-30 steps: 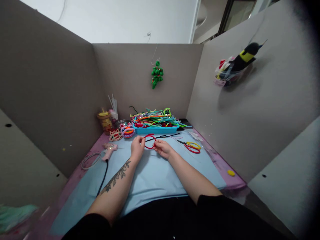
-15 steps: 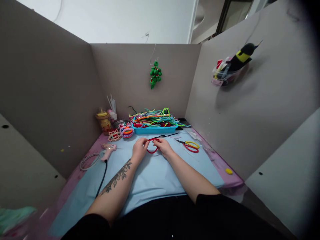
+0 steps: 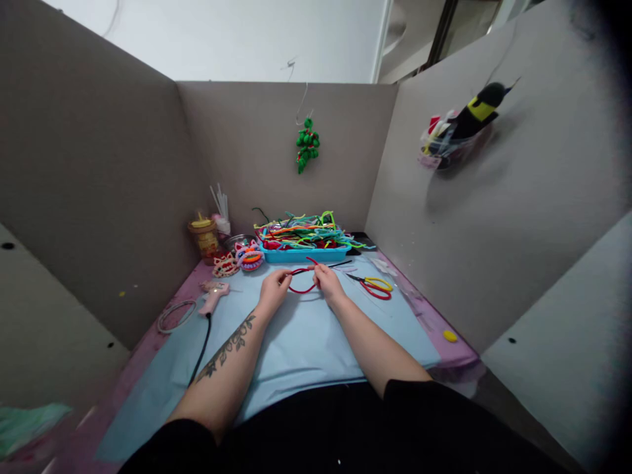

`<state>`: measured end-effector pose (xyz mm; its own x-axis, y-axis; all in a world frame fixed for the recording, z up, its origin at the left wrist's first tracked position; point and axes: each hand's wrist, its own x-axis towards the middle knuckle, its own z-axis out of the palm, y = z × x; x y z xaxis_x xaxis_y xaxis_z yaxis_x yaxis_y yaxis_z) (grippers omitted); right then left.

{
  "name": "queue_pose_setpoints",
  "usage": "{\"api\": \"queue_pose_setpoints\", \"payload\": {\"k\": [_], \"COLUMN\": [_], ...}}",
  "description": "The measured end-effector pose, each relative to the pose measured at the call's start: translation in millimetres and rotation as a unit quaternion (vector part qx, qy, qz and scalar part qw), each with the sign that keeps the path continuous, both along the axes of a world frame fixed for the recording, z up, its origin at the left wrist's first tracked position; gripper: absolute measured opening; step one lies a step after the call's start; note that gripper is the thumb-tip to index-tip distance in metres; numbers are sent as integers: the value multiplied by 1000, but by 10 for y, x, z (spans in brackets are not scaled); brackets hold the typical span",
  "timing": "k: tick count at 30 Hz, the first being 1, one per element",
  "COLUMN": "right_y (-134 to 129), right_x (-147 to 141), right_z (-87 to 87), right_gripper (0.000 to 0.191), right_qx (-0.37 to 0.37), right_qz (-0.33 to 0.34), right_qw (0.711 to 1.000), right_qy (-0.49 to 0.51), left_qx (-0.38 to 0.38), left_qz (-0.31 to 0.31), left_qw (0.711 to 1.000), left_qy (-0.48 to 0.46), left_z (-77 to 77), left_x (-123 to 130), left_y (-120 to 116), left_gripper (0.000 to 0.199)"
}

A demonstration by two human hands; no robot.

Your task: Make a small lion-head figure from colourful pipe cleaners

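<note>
Between my two hands is a red pipe cleaner (image 3: 302, 291) bent into a loop, above the light blue cloth (image 3: 306, 342). My left hand (image 3: 275, 289) pinches the loop's left side. On its right side the fingers of my right hand (image 3: 326, 283) are closed, and a short red end pokes up past them. Dark pipe cleaners (image 3: 340, 264) lie just behind my hands. To the right of my right hand rest scissors (image 3: 376, 288) with one yellow and one red handle.
A blue tray (image 3: 306, 255) heaped with coloured pipe cleaners stands at the back. Beside it sit two fuzzy animal-face pieces (image 3: 249, 255). On the left lies a pink glue gun (image 3: 214, 297) with its cord. Grey panels (image 3: 286, 178) enclose the table; a green ornament (image 3: 308, 145) hangs there.
My right hand has shifted slightly right and up, away from my left. The red loop has widened, and its end now sticks up beyond my right fingers.
</note>
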<state>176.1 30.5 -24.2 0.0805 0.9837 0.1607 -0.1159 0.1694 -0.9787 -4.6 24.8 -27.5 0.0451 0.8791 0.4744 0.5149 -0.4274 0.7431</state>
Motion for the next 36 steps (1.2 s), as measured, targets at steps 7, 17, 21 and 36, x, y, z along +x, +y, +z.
{"api": "queue_pose_setpoints", "payload": {"k": [7,17,21,36], "right_y": [32,-24,-18,-15], "right_x": [19,35,57,35], "right_z": [16,29,24,-39], "right_gripper": [45,35,29,17], "right_qx": [2,41,50,93], "right_qz": [-23,25,33,23], "right_qw": [996,999,998,985], "right_qy": [81,7,-28,-144], "left_qx": [-52,-31,-9,-19], "left_qz": [-38,-19,6,-24], "left_qw": [998,999,998,998], "left_qy": [-27,34,61,50], "left_z": [11,1,25,58], "left_x": [24,3,-12,20], "left_y": [6,5,-12,-38], "left_gripper": [23,24,24,22]}}
